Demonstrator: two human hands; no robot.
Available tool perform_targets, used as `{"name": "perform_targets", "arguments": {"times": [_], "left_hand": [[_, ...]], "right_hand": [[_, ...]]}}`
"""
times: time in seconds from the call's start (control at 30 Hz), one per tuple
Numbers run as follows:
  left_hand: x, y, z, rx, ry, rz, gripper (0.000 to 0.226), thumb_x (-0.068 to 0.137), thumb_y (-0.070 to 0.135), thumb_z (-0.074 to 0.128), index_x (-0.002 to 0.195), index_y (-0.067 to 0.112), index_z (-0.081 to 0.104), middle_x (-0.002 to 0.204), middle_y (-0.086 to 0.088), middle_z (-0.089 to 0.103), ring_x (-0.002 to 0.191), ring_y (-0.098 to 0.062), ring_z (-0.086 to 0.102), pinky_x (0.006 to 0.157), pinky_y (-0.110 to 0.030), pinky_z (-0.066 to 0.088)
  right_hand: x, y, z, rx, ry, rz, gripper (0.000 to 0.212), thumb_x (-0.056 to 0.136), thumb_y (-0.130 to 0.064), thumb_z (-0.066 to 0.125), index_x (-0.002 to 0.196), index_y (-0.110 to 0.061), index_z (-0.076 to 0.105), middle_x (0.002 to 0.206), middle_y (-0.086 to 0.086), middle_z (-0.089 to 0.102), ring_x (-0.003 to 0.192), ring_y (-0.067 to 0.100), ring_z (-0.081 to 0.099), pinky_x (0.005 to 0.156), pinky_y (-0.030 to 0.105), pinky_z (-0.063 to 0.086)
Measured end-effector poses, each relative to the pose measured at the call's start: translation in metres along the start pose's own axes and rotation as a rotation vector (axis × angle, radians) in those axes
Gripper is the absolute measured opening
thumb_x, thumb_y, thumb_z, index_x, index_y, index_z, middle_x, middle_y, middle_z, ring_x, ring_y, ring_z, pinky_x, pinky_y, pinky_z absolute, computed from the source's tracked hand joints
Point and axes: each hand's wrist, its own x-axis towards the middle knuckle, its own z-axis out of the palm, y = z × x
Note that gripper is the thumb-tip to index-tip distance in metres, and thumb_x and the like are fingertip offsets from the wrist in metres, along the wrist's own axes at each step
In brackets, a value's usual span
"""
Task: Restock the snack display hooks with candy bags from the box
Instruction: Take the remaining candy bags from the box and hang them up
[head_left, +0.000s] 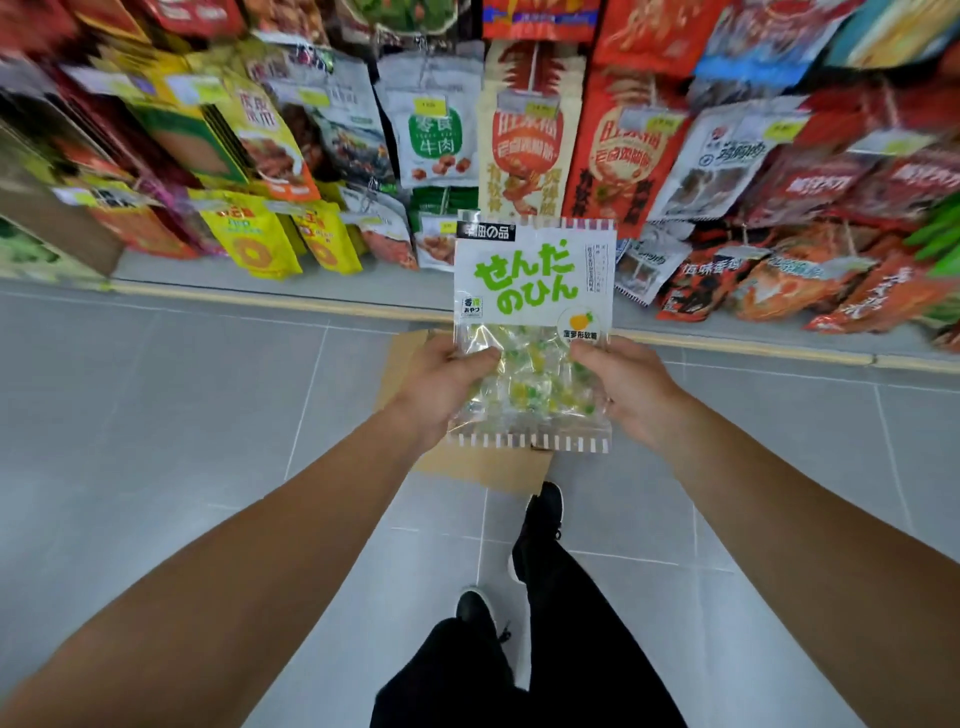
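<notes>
While both hands pinch it from the sides, the candy bag (530, 291) is held upright in mid-air, in front of the snack display (519, 130) and above the box. Left hand (441, 387) grip: thumb on the front of the clear lower half, remaining fingers hidden behind the bag, so holding the bag at its left edge. Right hand (628, 389) grip: same thing mirrored, thumb on the front near the round pineapple sticker, fingers behind, holding the right edge. Bag front faces the camera: white upper panel with big green lettering, a black label strip top left, striped seals top and bottom, yellow and green wrapped candies visible through the clear part. Top of the bag overlaps the lowest row of hanging packs in view; whether it touches them cannot be told.

Cardboard box (410, 364) sits on the floor directly under the bag, mostly hidden by hands and bag; contents not visible. Only its brown edges show left of the left wrist and below the bag's bottom seal.

Display: rows of hanging snack packs, red, orange, yellow and white, with small price tags on the hook ends; edges of the picture blurred. Grey base ledge with a yellow strip runs under the display. Grey tiled floor (182, 415). Person's black trousers and black shoes (543, 512) at bottom centre, one foot just beside the box's near edge.
</notes>
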Motion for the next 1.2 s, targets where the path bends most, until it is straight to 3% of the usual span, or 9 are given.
{"name": "perform_targets", "arguments": {"times": [0.13, 0.23, 0.43, 0.63, 0.77, 0.83, 0.93, 1.07, 1.2], "left_hand": [[-0.063, 0.046, 0.009, 0.045, -0.046, 0.111, 0.044, 0.074, 0.037, 0.080, 0.110, 0.017, 0.065, 0.106, -0.002, 0.070, 0.098, -0.017, 0.066, 0.094, -0.039, 0.052], [-0.097, 0.075, 0.021, 0.054, -0.070, 0.188, 0.022, 0.082, 0.030, 0.076, 0.094, 0.018, 0.062, 0.096, -0.001, 0.066, 0.089, -0.017, 0.062, 0.082, -0.033, 0.048], [-0.147, 0.144, 0.070, 0.089, -0.149, 0.328, 0.018, 0.084, 0.029, 0.074, 0.096, 0.023, 0.062, 0.100, 0.003, 0.066, 0.098, -0.016, 0.061, 0.083, -0.036, 0.046], [-0.176, 0.200, 0.147, 0.100, -0.181, 0.497, 0.041, 0.078, 0.032, 0.077, 0.112, 0.012, 0.066, 0.098, -0.001, 0.068, 0.091, -0.019, 0.062, 0.075, -0.031, 0.047], [-0.203, 0.235, 0.220, 0.029, -0.243, 0.595, 0.078, 0.074, 0.032, 0.080, 0.140, 0.007, 0.046, 0.132, -0.009, 0.058, 0.116, -0.022, 0.057, 0.099, -0.044, 0.047], [-0.215, 0.251, 0.259, 0.013, -0.256, 0.624, 0.069, 0.084, 0.024, 0.075, 0.142, 0.012, 0.042, 0.121, -0.001, 0.059, 0.112, -0.018, 0.054, 0.097, -0.040, 0.044], [-0.225, 0.276, 0.309, 0.037, -0.245, 0.694, 0.034, 0.079, 0.032, 0.077, 0.107, 0.018, 0.062, 0.107, 0.000, 0.065, 0.107, -0.022, 0.062, 0.094, -0.047, 0.050], [-0.237, 0.314, 0.371, 0.080, -0.204, 0.785, 0.068, 0.076, 0.043, 0.077, 0.133, 0.014, 0.054, 0.119, -0.014, 0.061, 0.108, -0.026, 0.061, 0.092, -0.046, 0.051], [-0.241, 0.354, 0.422, 0.104, -0.200, 0.845, 0.038, 0.080, 0.035, 0.075, 0.110, 0.015, 0.063, 0.090, -0.007, 0.063, 0.082, -0.018, 0.056, 0.079, -0.038, 0.050]], "right_hand": [[-0.071, -0.026, -0.014, 0.073, 0.063, -0.092, 0.023, 0.089, -0.029, 0.071, 0.104, -0.013, 0.065, 0.072, -0.004, 0.059, 0.057, 0.009, 0.055, 0.057, 0.028, 0.039], [-0.112, -0.045, -0.034, 0.123, 0.075, -0.155, 0.025, 0.089, -0.027, 0.072, 0.107, -0.011, 0.066, 0.090, 0.001, 0.068, 0.078, 0.015, 0.063, 0.070, 0.033, 0.046], [-0.180, -0.098, -0.093, 0.141, 0.119, -0.300, 0.016, 0.090, -0.030, 0.070, 0.099, -0.017, 0.067, 0.088, -0.004, 0.067, 0.075, 0.011, 0.062, 0.071, 0.033, 0.044], [-0.229, -0.139, -0.169, 0.181, 0.186, -0.449, 0.037, 0.092, -0.025, 0.068, 0.122, -0.005, 0.060, 0.115, 0.003, 0.067, 0.096, 0.016, 0.064, 0.091, 0.040, 0.051], [-0.257, -0.160, -0.243, 0.154, 0.195, -0.575, 0.046, 0.094, -0.027, 0.065, 0.127, 0.002, 0.050, 0.110, 0.003, 0.062, 0.095, 0.014, 0.058, 0.095, 0.034, 0.041], [-0.265, -0.171, -0.283, 0.169, 0.190, -0.643, 0.049, 0.095, -0.024, 0.064, 0.132, 0.002, 0.046, 0.100, -0.006, 0.056, 0.086, 0.009, 0.053, 0.093, 0.030, 0.039], [-0.277, -0.191, -0.336, 0.162, 0.242, -0.705, 0.054, 0.094, -0.020, 0.065, 0.133, 0.010, 0.043, 0.126, 0.015, 0.056, 0.101, 0.018, 0.061, 0.093, 0.036, 0.049], [-0.287, -0.221, -0.402, 0.168, 0.287, -0.765, 0.060, 0.092, -0.026, 0.068, 0.134, 0.008, 0.043, 0.124, 0.012, 0.060, 0.114, 0.026, 0.059, 0.066, 0.028, 0.049], [-0.287, -0.249, -0.454, 0.180, 0.252, -0.789, 0.040, 0.091, -0.029, 0.069, 0.114, 0.001, 0.056, 0.112, 0.012, 0.063, 0.109, 0.025, 0.060, 0.087, 0.035, 0.047]]}}
